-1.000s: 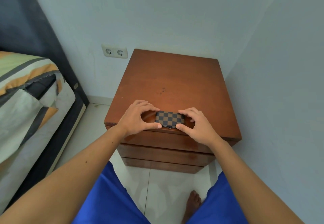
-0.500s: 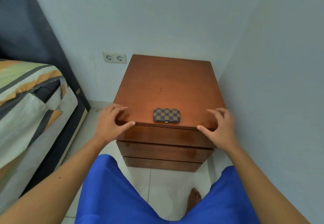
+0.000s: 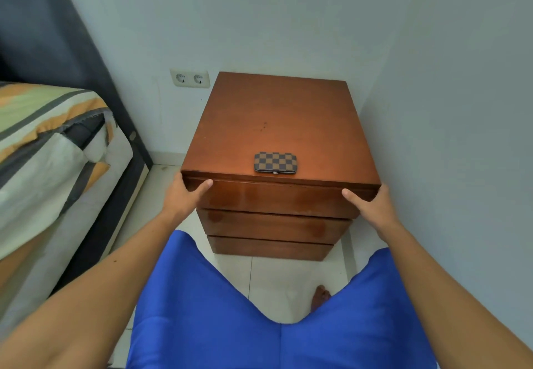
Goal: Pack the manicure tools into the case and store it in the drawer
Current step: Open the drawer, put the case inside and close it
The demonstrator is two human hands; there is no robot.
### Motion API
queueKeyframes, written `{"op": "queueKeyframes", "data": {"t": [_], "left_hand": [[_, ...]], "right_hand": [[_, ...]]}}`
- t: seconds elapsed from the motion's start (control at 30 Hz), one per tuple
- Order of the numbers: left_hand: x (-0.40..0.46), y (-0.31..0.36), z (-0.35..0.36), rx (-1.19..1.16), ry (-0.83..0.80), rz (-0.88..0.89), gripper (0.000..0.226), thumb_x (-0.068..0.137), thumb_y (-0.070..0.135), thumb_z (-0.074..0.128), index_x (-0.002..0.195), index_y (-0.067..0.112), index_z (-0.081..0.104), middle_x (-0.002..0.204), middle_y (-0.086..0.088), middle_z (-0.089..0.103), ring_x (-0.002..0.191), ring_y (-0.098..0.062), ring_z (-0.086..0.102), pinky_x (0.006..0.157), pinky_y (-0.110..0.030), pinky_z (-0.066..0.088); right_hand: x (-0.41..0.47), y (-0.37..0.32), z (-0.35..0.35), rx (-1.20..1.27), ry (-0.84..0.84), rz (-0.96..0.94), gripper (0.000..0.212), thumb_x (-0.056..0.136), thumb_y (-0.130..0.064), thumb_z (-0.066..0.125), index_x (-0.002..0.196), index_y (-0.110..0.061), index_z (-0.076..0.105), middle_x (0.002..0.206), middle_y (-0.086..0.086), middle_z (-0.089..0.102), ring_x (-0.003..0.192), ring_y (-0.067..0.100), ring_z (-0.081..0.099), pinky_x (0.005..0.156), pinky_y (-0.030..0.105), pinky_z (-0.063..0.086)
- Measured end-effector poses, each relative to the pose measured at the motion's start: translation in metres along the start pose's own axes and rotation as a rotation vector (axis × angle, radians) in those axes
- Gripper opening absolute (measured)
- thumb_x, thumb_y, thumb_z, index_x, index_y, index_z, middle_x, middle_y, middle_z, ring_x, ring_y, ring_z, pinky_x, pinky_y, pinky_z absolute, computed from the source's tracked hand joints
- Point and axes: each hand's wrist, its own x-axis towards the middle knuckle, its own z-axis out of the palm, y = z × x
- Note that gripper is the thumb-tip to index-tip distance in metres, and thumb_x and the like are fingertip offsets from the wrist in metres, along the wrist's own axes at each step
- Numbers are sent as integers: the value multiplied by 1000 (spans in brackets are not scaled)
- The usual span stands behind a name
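Note:
The checkered brown manicure case (image 3: pixel 275 162) lies closed on the wooden nightstand (image 3: pixel 277 114), close to its front edge. Below it is the top drawer (image 3: pixel 277 200), closed. My left hand (image 3: pixel 184 197) grips the drawer's left end, thumb on the front and fingers hidden round the side. My right hand (image 3: pixel 372 205) holds the drawer's right end the same way. No loose manicure tools are in view.
Two more drawers (image 3: pixel 274 226) sit below the top one. A bed (image 3: pixel 52 149) with a striped cover stands at the left, a wall socket (image 3: pixel 190 78) behind it. A wall runs close along the nightstand's right side. My blue shorts (image 3: pixel 259 325) and a bare foot (image 3: pixel 320 296) are below.
Both hands let go of the case, spread apart and dropped from the nightstand's top edge to the two ends of the top drawer. The case stays where it was set.

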Motion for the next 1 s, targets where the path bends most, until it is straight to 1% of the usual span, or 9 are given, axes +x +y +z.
{"op": "queueKeyframes", "data": {"t": [0.1, 0.23, 0.33, 0.43, 0.5, 0.6, 0.67, 0.83, 1.0], "left_hand": [[-9, 5, -2, 24, 16, 8, 83, 89, 56, 78, 153, 16, 45, 146, -5, 61, 133, -28, 59, 109, -42, 50], [-26, 7, -3, 71, 47, 11, 79, 92, 52, 77, 153, 14, 45, 144, -8, 63, 130, -31, 62, 107, -44, 53], [-39, 6, -6, 107, 49, -17, 89, 93, 55, 74, 160, 10, 37, 152, -12, 58, 138, -35, 57, 113, -49, 50], [-55, 4, -10, 121, 67, -28, 91, 95, 54, 73, 163, 9, 33, 158, -14, 51, 144, -36, 51, 117, -48, 45], [-70, 1, -13, 118, 76, -14, 91, 94, 55, 73, 162, 9, 34, 158, -14, 51, 144, -36, 50, 117, -48, 45], [-95, -7, -17, 117, 98, 7, 88, 94, 55, 73, 161, 10, 37, 155, -14, 53, 142, -35, 52, 115, -46, 46], [-110, -12, -20, 114, 111, 31, 86, 94, 55, 73, 159, 11, 39, 153, -14, 55, 140, -35, 54, 114, -44, 46], [-135, -21, -26, 163, 131, 48, 80, 95, 63, 67, 155, 14, 46, 146, -14, 60, 133, -35, 59, 109, -42, 48], [-142, -15, -29, 166, 130, 54, 74, 98, 54, 68, 154, 13, 47, 147, -14, 59, 134, -34, 57, 110, -42, 47]], "right_hand": [[-9, 4, -1, -16, 13, 4, 131, 55, -80, 86, 158, -19, 32, 158, 1, 48, 145, 24, 48, 118, 51, 43], [-24, 4, -4, -38, 2, -16, 116, 61, -76, 86, 153, -21, 41, 150, -1, 55, 137, 24, 54, 113, 51, 48], [-41, 7, -4, -44, -6, -5, 134, 55, -83, 83, 161, -19, 29, 160, 4, 46, 145, 27, 47, 116, 53, 45], [-58, 12, -3, -15, -1, 14, 133, 67, -69, 86, 166, -15, 14, 170, 7, 30, 154, 29, 34, 123, 50, 36], [-70, 15, -3, -5, 5, 22, 136, 66, -69, 87, 166, -15, 13, 170, 8, 29, 154, 29, 34, 123, 50, 36], [-90, 18, -2, -2, 24, 26, 148, 54, -78, 87, 166, -16, 13, 168, 8, 33, 152, 29, 38, 121, 51, 40], [-103, 22, -2, -21, 41, 21, 141, 60, -70, 89, 165, -13, 15, 166, 10, 35, 151, 30, 39, 121, 50, 40], [-127, 35, -7, -78, 73, 22, 128, 70, -66, 86, 165, -12, 19, 167, 11, 33, 153, 32, 36, 122, 50, 38], [-131, 40, -8, -97, 79, 0, 122, 74, -64, 84, 164, -13, 20, 167, 11, 34, 152, 33, 37, 121, 52, 39]]}}
